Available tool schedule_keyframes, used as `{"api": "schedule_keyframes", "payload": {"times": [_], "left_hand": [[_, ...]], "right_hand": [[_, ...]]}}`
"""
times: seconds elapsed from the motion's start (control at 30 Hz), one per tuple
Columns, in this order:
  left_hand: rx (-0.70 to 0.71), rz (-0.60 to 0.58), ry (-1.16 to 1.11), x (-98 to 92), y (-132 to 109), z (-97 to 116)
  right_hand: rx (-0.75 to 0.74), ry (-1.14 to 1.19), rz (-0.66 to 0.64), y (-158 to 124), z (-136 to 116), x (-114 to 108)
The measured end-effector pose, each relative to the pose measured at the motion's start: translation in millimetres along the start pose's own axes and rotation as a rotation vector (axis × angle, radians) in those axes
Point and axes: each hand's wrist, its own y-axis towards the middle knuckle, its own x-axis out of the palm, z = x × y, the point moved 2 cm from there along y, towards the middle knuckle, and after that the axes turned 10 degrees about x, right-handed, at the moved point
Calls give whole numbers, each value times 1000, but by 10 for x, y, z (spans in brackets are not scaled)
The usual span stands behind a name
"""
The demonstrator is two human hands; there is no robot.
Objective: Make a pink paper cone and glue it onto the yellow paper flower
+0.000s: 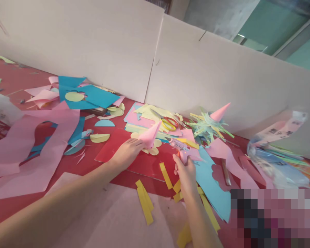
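My left hand [129,151] is closed on the lower part of a pink paper cone [152,135], whose tip points up and to the right. Under the cone, a pale yellow flower-shaped paper [154,149] shows its petals; whether the two are joined I cannot tell. Both are over a red board [112,146]. To the right, my right hand [185,168] grips a hot glue gun [179,145] by its handle, the nozzle towards the cone. Yellow paper strips [166,175] lie in front of the hands.
Scissors [170,123] with red and yellow handles lie on stacked paper behind the cone. Another pink cone [220,113] sits among shredded strips at right. Pink cut-out sheets [54,148] and blue paper [98,96] spread left. White panels [105,44] stand behind. A pixelated patch covers the lower right.
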Motion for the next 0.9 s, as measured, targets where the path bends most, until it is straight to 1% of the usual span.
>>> {"api": "schedule_keyframes", "payload": {"times": [0.2, 0.47, 0.6, 0.8, 0.9], "left_hand": [[-49, -54, 79, 2, 35, 51], [46, -76, 152, 44, 46, 105], [82, -115, 179, 67, 40, 135], [-105, -155, 204, 29, 88, 180], [-149, -181, 200, 37, 91, 165]], "right_hand": [[7, 8, -14, 20, 23, 3], [-3, 12, -10, 1, -6, 7], [9, 11, -6, -24, -25, 12], [9, 7, -9, -18, -20, 13], [3, 9, -3, -10, -12, 11]]}}
